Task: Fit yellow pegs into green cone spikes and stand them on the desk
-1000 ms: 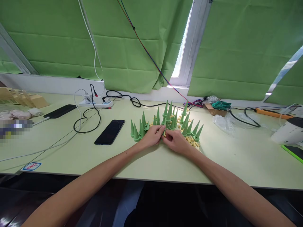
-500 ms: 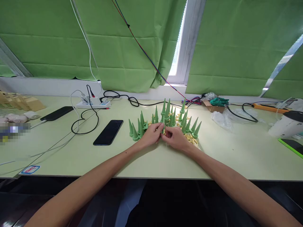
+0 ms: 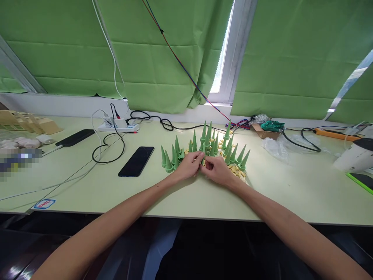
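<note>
In the middle of the table, my two hands meet in front of a cluster of green plastic cones [image 3: 169,164]. My left hand [image 3: 189,166] is closed, its thumb and fingers pinching a green cone [image 3: 203,151] that points up. A small yellow tube [image 3: 204,163] shows at the near side of that cone, between the hands. My right hand [image 3: 218,170] is closed too, its bent fingertips pinched at the yellow tube; its inner fingers are partly hidden. Loose yellow tubes [image 3: 237,171] lie in a pile behind and beside the right hand.
A black phone [image 3: 136,161] lies left of the cones, with a power strip [image 3: 118,126] and loose cables behind it. At the back right are a small cardboard box [image 3: 265,131] and clear plastic bags [image 3: 275,149]. A white cup [image 3: 354,155] stands far right.
The whole view has shifted slightly, so things on the table sit a little further right. Both hands keep almost the same hold on the cone and the yellow tube.
</note>
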{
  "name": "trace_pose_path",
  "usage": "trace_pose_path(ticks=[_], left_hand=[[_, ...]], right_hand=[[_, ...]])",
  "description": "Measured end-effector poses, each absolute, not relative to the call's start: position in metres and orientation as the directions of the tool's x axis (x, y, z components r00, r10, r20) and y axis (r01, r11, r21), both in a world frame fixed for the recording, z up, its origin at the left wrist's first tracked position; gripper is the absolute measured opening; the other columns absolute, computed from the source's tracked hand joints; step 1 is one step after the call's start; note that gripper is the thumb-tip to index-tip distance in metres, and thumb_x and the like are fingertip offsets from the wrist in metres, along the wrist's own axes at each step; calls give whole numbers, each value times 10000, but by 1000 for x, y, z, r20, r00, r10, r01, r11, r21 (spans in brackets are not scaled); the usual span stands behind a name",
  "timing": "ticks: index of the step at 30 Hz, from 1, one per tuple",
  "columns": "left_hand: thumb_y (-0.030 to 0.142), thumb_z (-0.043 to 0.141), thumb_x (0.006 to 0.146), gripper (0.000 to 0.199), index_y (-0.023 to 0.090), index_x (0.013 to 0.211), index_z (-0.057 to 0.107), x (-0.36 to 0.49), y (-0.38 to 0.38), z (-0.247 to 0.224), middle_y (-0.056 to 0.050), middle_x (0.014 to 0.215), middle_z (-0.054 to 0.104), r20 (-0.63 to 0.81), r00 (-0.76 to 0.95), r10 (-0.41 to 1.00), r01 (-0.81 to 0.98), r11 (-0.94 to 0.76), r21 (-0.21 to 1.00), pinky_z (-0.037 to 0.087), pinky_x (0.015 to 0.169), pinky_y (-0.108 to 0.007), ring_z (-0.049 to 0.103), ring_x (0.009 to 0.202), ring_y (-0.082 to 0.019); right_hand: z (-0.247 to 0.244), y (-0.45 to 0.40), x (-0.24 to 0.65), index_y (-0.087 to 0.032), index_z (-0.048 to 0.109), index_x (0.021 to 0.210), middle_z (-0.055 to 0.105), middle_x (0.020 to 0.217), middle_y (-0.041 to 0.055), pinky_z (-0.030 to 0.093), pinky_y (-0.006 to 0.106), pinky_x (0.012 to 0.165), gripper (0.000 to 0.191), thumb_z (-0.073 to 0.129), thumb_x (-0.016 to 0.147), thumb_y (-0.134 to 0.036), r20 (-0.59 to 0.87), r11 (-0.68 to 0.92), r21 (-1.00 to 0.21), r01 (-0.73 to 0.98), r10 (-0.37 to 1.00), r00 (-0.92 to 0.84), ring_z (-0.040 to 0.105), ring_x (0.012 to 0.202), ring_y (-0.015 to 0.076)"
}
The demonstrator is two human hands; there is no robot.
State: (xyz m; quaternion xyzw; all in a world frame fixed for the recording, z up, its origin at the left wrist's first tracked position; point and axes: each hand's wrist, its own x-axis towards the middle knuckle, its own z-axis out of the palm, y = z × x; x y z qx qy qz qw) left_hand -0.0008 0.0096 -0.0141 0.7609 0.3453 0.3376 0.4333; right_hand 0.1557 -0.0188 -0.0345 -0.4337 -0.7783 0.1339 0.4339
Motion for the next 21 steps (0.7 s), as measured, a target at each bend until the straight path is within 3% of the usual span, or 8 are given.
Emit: trace_pose_path(ticks=[21], left_hand=[[482,381,966,420,186,668,400,-2,9,-15,64,494,354,248,516,820,270,-430,861,278,459,-245,366,400,-80]], right_hand=[[-36,-18,154,-205,302,562,310,493,-72,245,244,510,343,550,795,-245,547,584,-573,575,795,-262,277,492,76]])
